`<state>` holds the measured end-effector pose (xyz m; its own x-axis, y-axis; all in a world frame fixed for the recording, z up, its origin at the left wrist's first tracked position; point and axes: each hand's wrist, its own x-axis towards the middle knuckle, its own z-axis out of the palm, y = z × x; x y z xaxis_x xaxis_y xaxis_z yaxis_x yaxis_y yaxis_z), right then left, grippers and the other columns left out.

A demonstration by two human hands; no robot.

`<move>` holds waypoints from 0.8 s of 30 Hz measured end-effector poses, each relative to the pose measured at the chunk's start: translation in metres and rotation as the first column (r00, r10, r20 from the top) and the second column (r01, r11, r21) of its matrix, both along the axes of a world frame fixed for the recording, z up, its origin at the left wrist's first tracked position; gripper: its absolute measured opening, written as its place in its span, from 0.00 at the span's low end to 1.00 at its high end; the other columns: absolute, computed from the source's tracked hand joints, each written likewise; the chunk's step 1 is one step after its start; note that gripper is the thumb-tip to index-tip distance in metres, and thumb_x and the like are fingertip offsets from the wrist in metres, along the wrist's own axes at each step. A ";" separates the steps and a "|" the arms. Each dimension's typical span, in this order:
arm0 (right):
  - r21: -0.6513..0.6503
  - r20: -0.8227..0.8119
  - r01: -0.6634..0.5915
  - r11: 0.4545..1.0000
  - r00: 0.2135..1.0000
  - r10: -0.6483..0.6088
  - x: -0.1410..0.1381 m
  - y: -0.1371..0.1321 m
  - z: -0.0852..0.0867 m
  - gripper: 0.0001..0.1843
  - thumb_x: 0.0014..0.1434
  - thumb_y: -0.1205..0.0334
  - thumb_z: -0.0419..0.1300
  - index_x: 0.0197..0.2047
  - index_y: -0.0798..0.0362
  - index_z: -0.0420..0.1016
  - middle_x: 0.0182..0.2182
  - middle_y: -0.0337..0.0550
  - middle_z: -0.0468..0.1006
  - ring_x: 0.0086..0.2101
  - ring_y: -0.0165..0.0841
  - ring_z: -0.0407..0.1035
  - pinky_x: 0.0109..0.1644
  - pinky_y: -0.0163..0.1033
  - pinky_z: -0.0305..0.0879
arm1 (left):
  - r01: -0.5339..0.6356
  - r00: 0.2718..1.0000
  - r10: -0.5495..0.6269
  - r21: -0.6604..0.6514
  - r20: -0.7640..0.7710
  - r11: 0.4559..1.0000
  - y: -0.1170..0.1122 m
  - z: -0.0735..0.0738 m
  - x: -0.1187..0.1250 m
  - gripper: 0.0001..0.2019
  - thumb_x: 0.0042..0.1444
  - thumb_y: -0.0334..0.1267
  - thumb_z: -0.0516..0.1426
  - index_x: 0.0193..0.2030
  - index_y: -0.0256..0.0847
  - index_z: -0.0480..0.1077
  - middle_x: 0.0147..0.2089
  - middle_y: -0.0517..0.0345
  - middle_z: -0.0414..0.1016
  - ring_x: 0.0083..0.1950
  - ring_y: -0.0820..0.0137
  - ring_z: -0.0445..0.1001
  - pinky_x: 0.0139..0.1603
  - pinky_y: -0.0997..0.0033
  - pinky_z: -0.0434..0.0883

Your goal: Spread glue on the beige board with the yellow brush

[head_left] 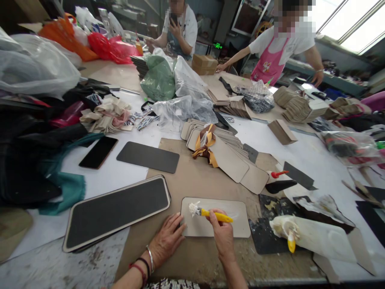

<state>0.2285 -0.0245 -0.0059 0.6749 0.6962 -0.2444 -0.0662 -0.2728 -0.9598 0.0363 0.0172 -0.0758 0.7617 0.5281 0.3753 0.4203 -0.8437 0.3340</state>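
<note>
A beige rounded board (240, 225) lies flat on the brown sheet in front of me. My right hand (223, 237) grips a yellow-handled glue brush (221, 217), its white-coated bristles over the board's upper left part. A wet-looking streak shows on the board's right side. My left hand (167, 240) rests flat, fingertips at the board's left edge, holding nothing. To its left lies a stack of beige-rimmed boards topped by a dark grey panel (120, 210). Right of the board, a cut-open white plastic bottle (326, 237) holds a second yellow-handled tool (291, 243).
Behind the board, beige boards (231, 160) are fanned out under a brown-yellow ribbon (206, 146). A dark panel (148, 156) and a phone (98, 152) lie left. Plastic bags (186, 112) and fabric crowd the back. Two people are across the table, one in a pink apron (269, 60).
</note>
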 end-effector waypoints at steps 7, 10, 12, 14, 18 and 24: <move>-0.041 0.098 -0.095 0.995 0.990 0.099 -0.004 0.000 -0.008 0.17 0.51 0.46 0.59 0.32 0.54 0.71 0.30 0.42 0.73 0.33 0.37 0.70 0.41 0.41 0.68 | -0.012 1.000 0.012 -0.004 0.020 1.000 0.001 0.000 0.001 0.12 0.57 0.31 0.51 0.48 0.39 0.68 0.52 0.46 0.70 0.58 0.61 0.65 0.54 0.57 0.69; -0.057 0.180 -0.063 0.996 0.981 0.072 0.005 -0.004 -0.005 0.16 0.52 0.48 0.59 0.32 0.53 0.72 0.31 0.43 0.73 0.34 0.37 0.70 0.42 0.41 0.67 | -0.007 1.000 0.007 -0.010 0.012 1.000 0.001 0.000 0.000 0.13 0.57 0.31 0.51 0.48 0.39 0.68 0.53 0.47 0.70 0.58 0.61 0.65 0.54 0.57 0.69; -0.054 0.227 -0.047 0.997 0.972 0.058 0.010 -0.004 -0.002 0.15 0.52 0.49 0.58 0.32 0.53 0.72 0.30 0.43 0.73 0.34 0.36 0.69 0.41 0.41 0.66 | -0.013 1.000 0.013 -0.018 0.014 1.000 0.001 -0.001 0.000 0.13 0.58 0.32 0.51 0.48 0.40 0.68 0.53 0.47 0.70 0.58 0.61 0.64 0.55 0.58 0.68; -0.044 0.240 -0.046 0.998 0.969 0.055 0.010 -0.001 0.001 0.14 0.52 0.50 0.58 0.32 0.53 0.72 0.30 0.43 0.74 0.33 0.36 0.69 0.41 0.40 0.66 | -0.019 1.000 0.020 -0.018 0.023 1.000 0.001 -0.001 0.000 0.13 0.58 0.32 0.51 0.49 0.40 0.68 0.53 0.48 0.70 0.58 0.62 0.64 0.56 0.59 0.67; -0.014 0.230 -0.049 0.999 0.972 0.051 0.004 0.010 0.003 0.14 0.52 0.50 0.58 0.30 0.53 0.72 0.28 0.42 0.73 0.31 0.34 0.69 0.37 0.38 0.67 | -0.013 0.999 0.013 0.006 0.039 1.000 0.001 -0.003 -0.001 0.13 0.57 0.32 0.51 0.49 0.41 0.68 0.53 0.49 0.70 0.59 0.63 0.63 0.56 0.61 0.67; -0.017 0.281 0.052 0.999 0.959 -0.045 0.027 0.001 -0.003 0.14 0.53 0.49 0.58 0.31 0.53 0.72 0.28 0.42 0.73 0.31 0.34 0.68 0.37 0.37 0.66 | 0.004 0.999 -0.007 0.078 0.041 0.997 0.005 -0.006 -0.002 0.14 0.58 0.35 0.52 0.50 0.42 0.68 0.53 0.50 0.70 0.57 0.63 0.65 0.55 0.64 0.67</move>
